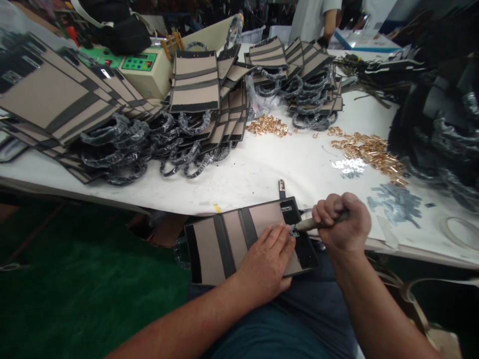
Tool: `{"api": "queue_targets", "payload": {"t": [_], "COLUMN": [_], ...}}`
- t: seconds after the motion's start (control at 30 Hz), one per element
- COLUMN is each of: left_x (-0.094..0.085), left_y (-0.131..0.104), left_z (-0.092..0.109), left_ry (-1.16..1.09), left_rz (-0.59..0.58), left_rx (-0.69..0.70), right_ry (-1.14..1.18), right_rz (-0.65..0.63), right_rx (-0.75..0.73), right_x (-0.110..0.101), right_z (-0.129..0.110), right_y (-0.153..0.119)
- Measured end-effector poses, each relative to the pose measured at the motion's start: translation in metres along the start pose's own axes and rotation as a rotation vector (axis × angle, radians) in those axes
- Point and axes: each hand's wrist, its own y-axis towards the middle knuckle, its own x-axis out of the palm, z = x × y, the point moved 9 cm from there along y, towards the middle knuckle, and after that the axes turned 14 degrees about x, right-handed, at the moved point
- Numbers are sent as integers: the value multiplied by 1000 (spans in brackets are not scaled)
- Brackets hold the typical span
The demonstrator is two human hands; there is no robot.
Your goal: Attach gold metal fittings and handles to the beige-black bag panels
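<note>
A beige panel with black bands lies across my lap and the table's front edge. My left hand rests flat on it, fingers stretched toward a small metal plate on the black strip at its right. In my right hand is a grey tapered tool, gripped in a fist, its tip at the metal plate. A second metal piece sits higher on the same strip. Beyond the panel's top edge sticks out a strap with a shiny metal end.
Stacked panels with plastic-wrapped handles fill the table's left and back. Gold metal pieces, grey strips and a tape roll lie at right. Behind stand a control box and a person. Black items crowd the far right.
</note>
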Motion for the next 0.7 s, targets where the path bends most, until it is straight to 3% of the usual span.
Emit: {"api": "queue_targets", "payload": {"t": [0.17,0.4,0.57,0.7], "left_x": [-4,-10,-9,-6], "left_y": [3,-4,-8,-7], "left_z": [-2,-9,-10,-12], "left_ry": [-63,-210,-169,-226], "left_rz": [10,115,131,198], "left_rx": [-24,-64,-70,-69], "right_ry": [-220,-926,-764,-840], "right_rz": [-128,-435,-259,-434], "right_rx": [-90,-288,-185,-369], "right_x": [27,90,74,100], "right_z": [-1,19,7,7], "right_y": [-17,-44,-38,-64]}}
